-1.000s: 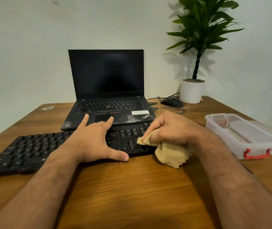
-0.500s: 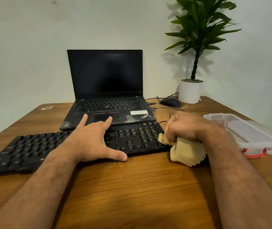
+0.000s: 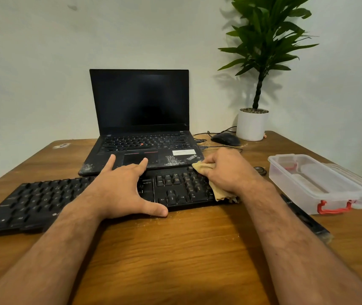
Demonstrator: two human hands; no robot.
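The keyboard (image 3: 43, 201) is black and full-size. It lies across the wooden table (image 3: 175, 249) on a slight slant, with its left end nearer the camera and its number pad just in front of the open laptop (image 3: 140, 102). Pale crumbs dot the table along the keyboard's near edge. The cloth (image 3: 221, 193) is tan, soft and crumpled, and it sits on the right end of the number pad. One corner of it pokes out past the fingers at the keyboard's far right corner. A ragged fold shows below the wrist at the near right corner.

The left grip (image 3: 118, 190) lies palm down on the middle of the keyboard with its fingers spread and straight, holding nothing. Its thumb stretches along the keyboard's front edge, and two fingertips reach over the laptop's front edge. The right grip (image 3: 228, 170) is knuckles up, with fingers and thumb curled round the cloth, bunching it and pressing it onto the number-pad keys. Both forearms run in from the bottom corners, low over the table.
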